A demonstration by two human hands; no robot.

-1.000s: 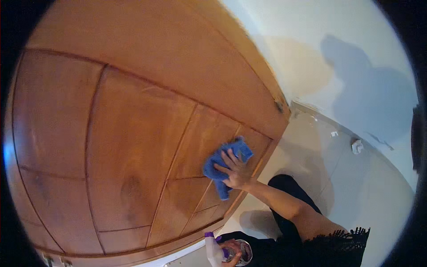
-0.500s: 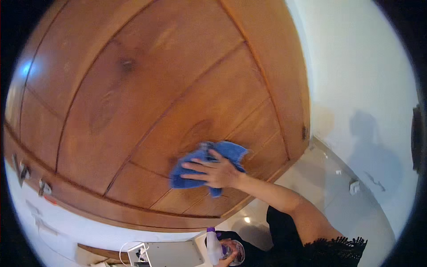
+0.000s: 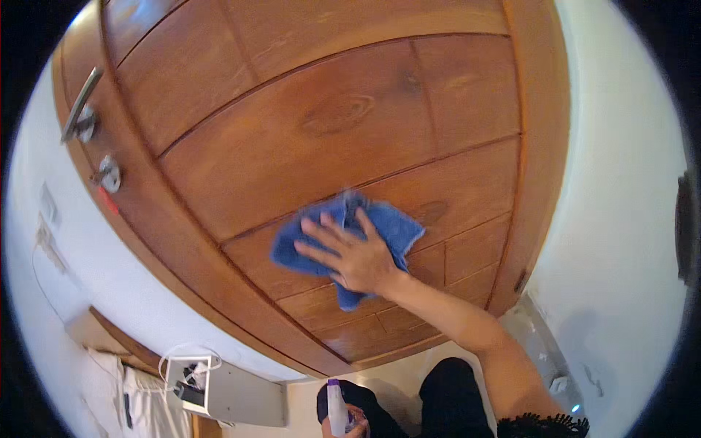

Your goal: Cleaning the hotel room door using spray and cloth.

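Two hands are seen, and only the right hand (image 3: 358,259) is laid on the blue cloth (image 3: 398,226), which is spread against the lower half of the brown wooden door (image 3: 292,146). The cloth is placed directly under the palm, so that it is caught between the hand and the wood; its long axis is stretched roughly from left to right, and both of its ends are left uncovered by the hand, while one corner is hung downward below the palm. The fingers are held wide apart and are pointed to the upper left, and the forearm is brought in from the lower right. By the left hand (image 3: 356,421), at the bottom edge of the view, a pale bottle (image 3: 335,401) with a purple top is gripped in front of the dark-clothed knees (image 3: 453,394); how its fingers are placed cannot be told fully. The cloth is thus much nearer to the right hand, and the left hand is kept well apart, below it. The metal handle (image 3: 84,106) is fixed farther away, at the upper left of the door
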